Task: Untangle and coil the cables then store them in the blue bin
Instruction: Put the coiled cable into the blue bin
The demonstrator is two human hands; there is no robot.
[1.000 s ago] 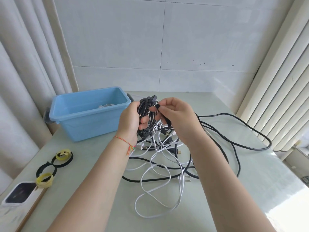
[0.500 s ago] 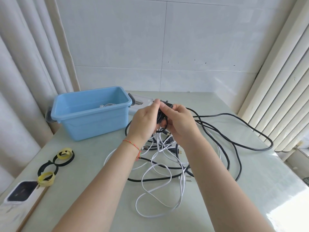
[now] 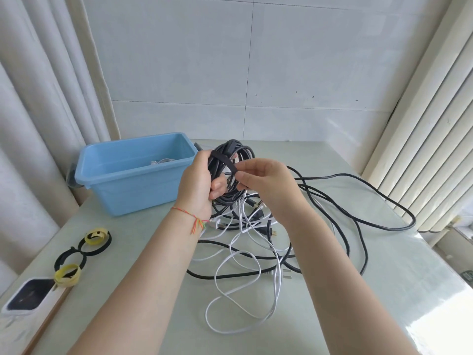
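Pale tabletop [image 3: 384, 290], blue bin [image 3: 133, 175] far left. Loose black and white cables [image 3: 245, 254] tangled mid-table. Above them, coiled black cable [image 3: 230, 175] clasped by left hand [image 3: 198, 185]; strap [image 3: 225, 161] pinched by right hand [image 3: 263, 183].

Smooth blue plastic bin [image 3: 133, 185], matt black rubbery coiled cable [image 3: 230, 180], glossy white plastic-coated cables [image 3: 245, 298], pale glossy tabletop [image 3: 384, 290], fabric-like yellow and black straps [image 3: 84, 252]

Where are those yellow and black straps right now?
In the head view, the straps lie on the table's left side, in front of the blue bin and left of the tangled cables.
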